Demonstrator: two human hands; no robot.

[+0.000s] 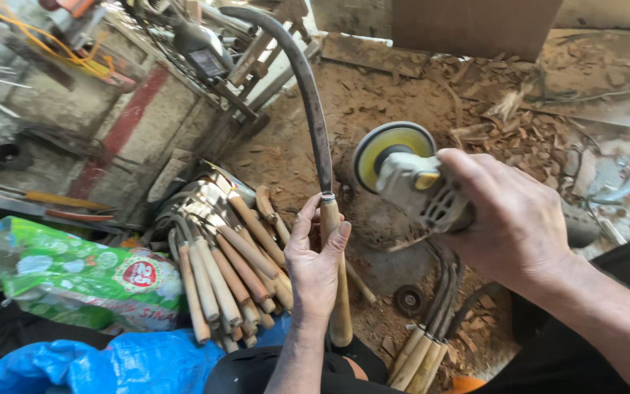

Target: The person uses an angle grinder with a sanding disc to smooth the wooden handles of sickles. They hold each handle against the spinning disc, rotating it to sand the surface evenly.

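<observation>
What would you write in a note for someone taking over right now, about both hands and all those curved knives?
Left hand: gripping the pale wooden handle of a long curved dark metal sickle, blade pointing up and away.
Right hand: holding a grey angle grinder with a yellow-backed disc, close beside the blade, contact unclear.
Bundle of wooden-handled sickles: lying left of the left hand, on the sawdust-covered ground.
Smaller bundle of similar sickles: below the grinder.
Done and left: cannot tell which bundle is finished; the held blade looks dark and dull.

The angle grinder (pixel 421 186) is pale grey with a yellow-green disc. The sickle (pixel 321 146) has a dark blade and tan wooden handle — like the handles piled at left (pixel 220 270). Near left: a green printed bag (pixel 74 281), a blue sack (pixel 111 365).
</observation>
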